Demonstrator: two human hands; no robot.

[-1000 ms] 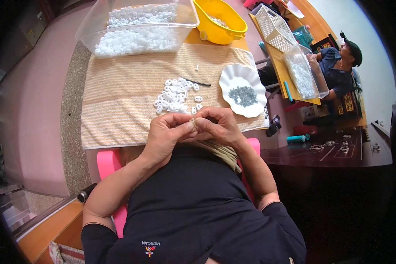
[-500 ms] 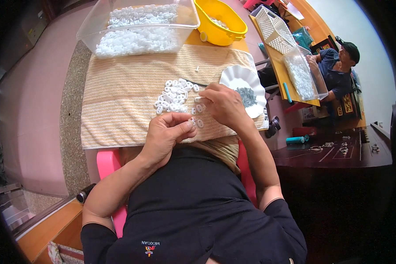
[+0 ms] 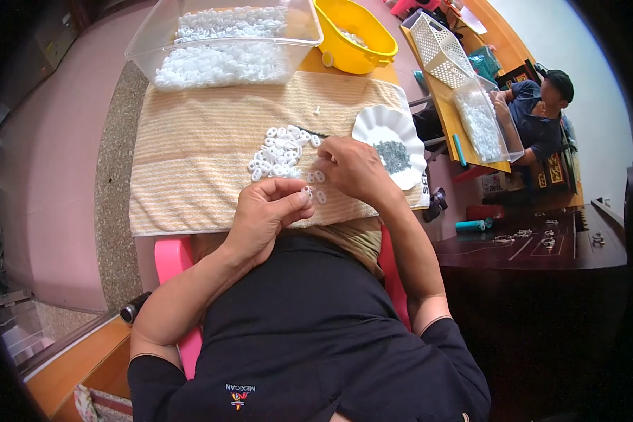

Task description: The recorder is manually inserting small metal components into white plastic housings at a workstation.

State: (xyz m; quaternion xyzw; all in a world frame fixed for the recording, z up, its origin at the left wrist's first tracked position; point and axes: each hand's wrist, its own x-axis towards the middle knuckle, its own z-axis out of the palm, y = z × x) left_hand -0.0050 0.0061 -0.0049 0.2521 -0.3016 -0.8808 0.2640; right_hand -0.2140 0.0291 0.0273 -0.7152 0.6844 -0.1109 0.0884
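My left hand (image 3: 278,209) is closed in a pinch, with a small white plastic piece (image 3: 308,190) between thumb and forefinger. Just right of it, my right hand (image 3: 355,167) hovers low over the towel with its fingers curled together. What its fingertips hold, if anything, is hidden. Beyond the left hand lies a pile of small white oval plastic pieces with holes (image 3: 280,152). A few more lie between the hands. By the right wrist stands a white plate with a wavy rim (image 3: 370,121), bearing a heap of small grey bits (image 3: 392,156).
A striped towel (image 3: 190,162) covers the table. At the back stand a clear bin (image 3: 225,67) full of white pieces and a yellow tub (image 3: 359,62). One small white piece (image 3: 317,110) lies apart. To the right, a person (image 3: 534,112) sits at another table with a similar bin.
My right fingers have curled in slightly, and a white piece beside their tips no longer shows. The left hand keeps its pinch in nearly the same place.
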